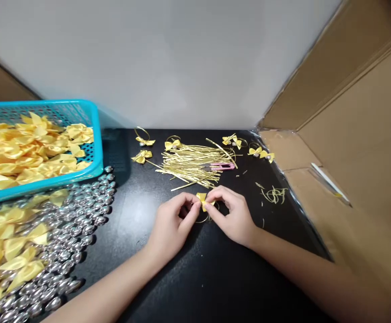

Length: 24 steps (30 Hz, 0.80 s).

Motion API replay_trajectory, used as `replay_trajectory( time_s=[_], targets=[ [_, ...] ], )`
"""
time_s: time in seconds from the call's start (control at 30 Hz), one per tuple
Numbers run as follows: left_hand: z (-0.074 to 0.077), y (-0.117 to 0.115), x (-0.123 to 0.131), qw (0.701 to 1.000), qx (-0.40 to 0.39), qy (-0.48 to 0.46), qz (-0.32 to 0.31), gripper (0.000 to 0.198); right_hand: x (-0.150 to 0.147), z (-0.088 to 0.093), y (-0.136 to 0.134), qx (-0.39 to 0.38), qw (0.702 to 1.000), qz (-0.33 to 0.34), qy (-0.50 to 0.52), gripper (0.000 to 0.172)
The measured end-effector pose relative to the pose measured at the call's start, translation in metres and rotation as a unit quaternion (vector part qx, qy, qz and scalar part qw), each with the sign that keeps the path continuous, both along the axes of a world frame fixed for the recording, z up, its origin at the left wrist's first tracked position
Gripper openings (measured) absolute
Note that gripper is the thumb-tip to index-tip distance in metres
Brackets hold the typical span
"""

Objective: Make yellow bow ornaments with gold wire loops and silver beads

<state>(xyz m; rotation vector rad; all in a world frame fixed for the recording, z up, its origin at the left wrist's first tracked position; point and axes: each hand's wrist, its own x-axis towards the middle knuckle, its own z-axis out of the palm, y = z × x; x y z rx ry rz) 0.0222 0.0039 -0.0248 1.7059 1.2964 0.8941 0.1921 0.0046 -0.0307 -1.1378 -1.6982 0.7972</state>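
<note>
A small yellow satin-like ribbon bow (201, 197) sits between the two hands, just on the near side of the pile of gold strips, around the middle of the scene. The left hand (173, 220) pinches its left side between thumb and forefinger; the right hand (234, 217) pinches its right side the same way. A thin gold loop (202, 221) shows on the bow's near side, though the fingers hide whether it is attached. The bow looks very light, soft and a little slippery, easily creased, so the gathered centre should be the firmest place to hold; the loop looks springy and easily bent. Beyond lies the pile of flat, shiny gold strips (185, 157), with pink-handled metal snips (227, 166) on its right side. Pale gold thread-like scraps (274, 195) lie farther right on the glossy black surface (188, 282). To the left, silver oval beads (77, 244) spread before a turquoise plastic basket (97, 134) of yellow bows.
</note>
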Motion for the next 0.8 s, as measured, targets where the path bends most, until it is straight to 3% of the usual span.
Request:
replay_trajectory(
  time_s=[0.2, 0.4, 0.53, 0.67, 0.8],
  targets=[
    [0.001, -0.001, -0.003, 0.998, -0.012, -0.061, -0.001, 0.006, 0.001, 0.004, 0.003, -0.146, 0.978, -0.027, 0.144, 0.008],
    [0.003, -0.004, -0.002, 0.998, 0.003, -0.059, -0.007, 0.011, 0.001, 0.009, -0.001, -0.215, 0.962, -0.020, 0.169, 0.008],
    [0.004, -0.007, -0.002, 0.998, 0.012, -0.055, -0.009, 0.012, 0.000, 0.009, -0.004, -0.169, 0.978, -0.006, 0.125, 0.007],
    [0.003, -0.008, -0.002, 0.998, 0.034, -0.054, -0.007, 0.013, 0.002, 0.011, -0.005, -0.051, 0.998, 0.002, 0.048, 0.010],
    [0.003, -0.008, -0.002, 0.996, 0.062, -0.057, -0.003, 0.016, 0.003, 0.013, -0.006, 0.043, 0.999, 0.005, -0.022, 0.012]
  ],
)
